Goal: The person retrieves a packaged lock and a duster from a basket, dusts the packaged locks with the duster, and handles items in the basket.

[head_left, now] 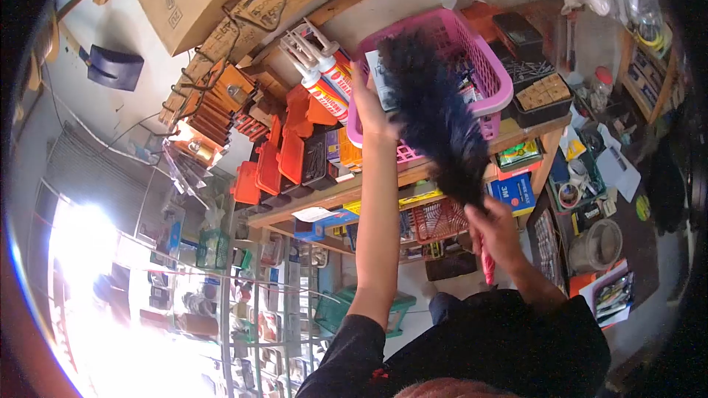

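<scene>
A dark feather duster [435, 114] with a pink handle is in my right hand [495, 232], whose fingers wrap round the handle just below the feathers. The feathers are smeared by motion and lie across a pink plastic basket [490, 74] on the shelf top. My left hand [375, 114] reaches up to the basket's left side and appears closed on its rim; the duster and the angle hide part of its fingers. Right beside that palm stands a white printed pack [378, 77]. Small packets inside the basket are partly covered by the feathers.
White-and-red sealant tubes [328, 81] stand left of the basket, near orange bins [290, 155]. To its right are a tray of nails [527, 70] and a black box of tan blocks [544, 93]. A wooden shelf edge [324, 193] runs below.
</scene>
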`<move>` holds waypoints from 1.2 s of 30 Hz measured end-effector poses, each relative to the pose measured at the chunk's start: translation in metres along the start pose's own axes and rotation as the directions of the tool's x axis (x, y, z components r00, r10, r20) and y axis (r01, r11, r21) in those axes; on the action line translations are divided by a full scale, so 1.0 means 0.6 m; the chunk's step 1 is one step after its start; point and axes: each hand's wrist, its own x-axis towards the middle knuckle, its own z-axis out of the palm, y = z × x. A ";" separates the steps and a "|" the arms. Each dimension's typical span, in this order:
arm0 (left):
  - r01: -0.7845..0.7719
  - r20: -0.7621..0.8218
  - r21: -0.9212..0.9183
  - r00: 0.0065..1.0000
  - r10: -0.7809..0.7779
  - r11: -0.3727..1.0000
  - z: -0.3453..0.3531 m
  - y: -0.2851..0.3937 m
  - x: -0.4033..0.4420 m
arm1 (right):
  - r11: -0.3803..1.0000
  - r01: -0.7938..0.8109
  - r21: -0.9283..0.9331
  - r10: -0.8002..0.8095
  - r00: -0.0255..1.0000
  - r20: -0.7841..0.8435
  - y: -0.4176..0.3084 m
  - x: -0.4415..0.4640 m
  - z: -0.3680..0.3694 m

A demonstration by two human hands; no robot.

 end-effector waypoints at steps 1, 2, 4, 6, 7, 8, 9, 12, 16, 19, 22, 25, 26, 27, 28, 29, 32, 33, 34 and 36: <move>0.017 0.158 -0.098 0.987 -0.002 0.995 -0.027 -0.011 0.016 | 0.996 -0.043 -0.082 0.045 0.998 0.032 0.008 -0.007 0.007; 0.054 0.311 -0.191 0.950 0.008 0.980 -0.034 -0.014 0.019 | 0.983 -0.087 -0.165 0.097 0.994 0.056 0.013 -0.017 0.013; 0.048 0.239 -0.312 0.970 0.030 0.949 -0.046 -0.027 0.017 | 0.997 -0.021 -0.069 0.020 1.000 -0.016 0.006 -0.015 0.009; 0.097 0.308 -0.292 0.951 -0.003 0.951 -0.031 0.001 0.013 | 0.999 0.008 0.037 -0.006 0.999 -0.053 -0.003 0.003 -0.017; 0.056 0.211 -0.285 0.977 0.006 0.957 -0.015 -0.001 0.011 | 0.999 0.030 0.010 -0.030 0.998 -0.054 -0.017 0.002 -0.016; 0.006 0.086 -0.182 0.996 0.010 0.983 -0.002 0.001 0.003 | 0.994 -0.044 -0.101 0.038 0.998 -0.056 -0.007 0.001 -0.017; 0.079 0.287 -0.286 0.958 0.007 0.955 -0.047 -0.019 0.036 | 0.990 -0.067 -0.125 0.069 0.997 0.016 0.007 -0.005 -0.014; -0.045 0.187 -0.281 0.977 0.101 0.959 -0.067 -0.040 0.042 | 0.995 -0.049 -0.089 0.053 0.998 0.046 -0.001 -0.010 -0.003; 0.014 0.211 -0.320 0.976 0.056 0.947 -0.016 -0.006 0.017 | 0.998 -0.039 0.044 0.041 0.999 -0.036 -0.024 0.001 -0.002; -0.005 0.223 -0.283 0.972 0.071 0.959 -0.017 -0.013 0.015 | 0.994 -0.073 -0.080 0.079 0.994 0.075 -0.007 -0.006 0.006; 0.036 0.161 -0.266 0.987 0.008 0.963 -0.017 -0.005 0.013 | 0.995 0.028 0.097 -0.021 0.997 -0.081 -0.039 0.006 -0.005; 0.032 0.236 -0.321 0.971 0.048 0.947 -0.065 -0.038 0.053 | 0.997 -0.067 -0.025 0.067 0.997 0.021 -0.031 -0.003 0.003; 0.029 0.293 -0.342 0.953 0.078 0.939 -0.082 -0.049 0.062 | 0.990 -0.112 -0.084 0.118 0.991 0.060 -0.024 -0.011 0.007; 0.032 0.251 -0.330 0.966 0.055 0.944 -0.073 -0.044 0.053 | 0.995 -0.052 -0.086 0.060 0.994 0.095 -0.001 -0.009 -0.001; 0.039 0.211 -0.317 0.977 0.031 0.948 -0.051 -0.029 0.036 | 0.998 -0.050 -0.041 0.052 0.998 0.045 -0.006 -0.011 -0.002; 0.045 0.170 -0.304 0.985 0.008 0.951 -0.028 -0.011 0.019 | 0.999 -0.045 0.003 0.045 0.999 -0.005 -0.019 -0.011 -0.003; 0.104 0.255 -0.356 0.967 -0.011 0.928 -0.025 -0.008 0.015 | 0.996 -0.048 0.078 0.054 0.995 -0.078 -0.030 -0.017 0.003; 0.089 0.210 -0.317 0.977 -0.021 0.944 -0.015 -0.005 0.011 | 0.997 -0.075 0.027 0.076 0.996 -0.054 -0.011 -0.018 0.003; 0.077 0.167 -0.276 0.986 -0.031 0.958 -0.008 -0.005 0.008 | 0.995 -0.100 -0.023 0.099 0.995 -0.033 0.002 -0.019 0.003; 0.118 0.367 -0.369 0.930 0.028 0.922 -0.014 -0.012 0.009 | 0.996 -0.082 0.043 0.081 0.997 0.009 0.006 -0.023 0.002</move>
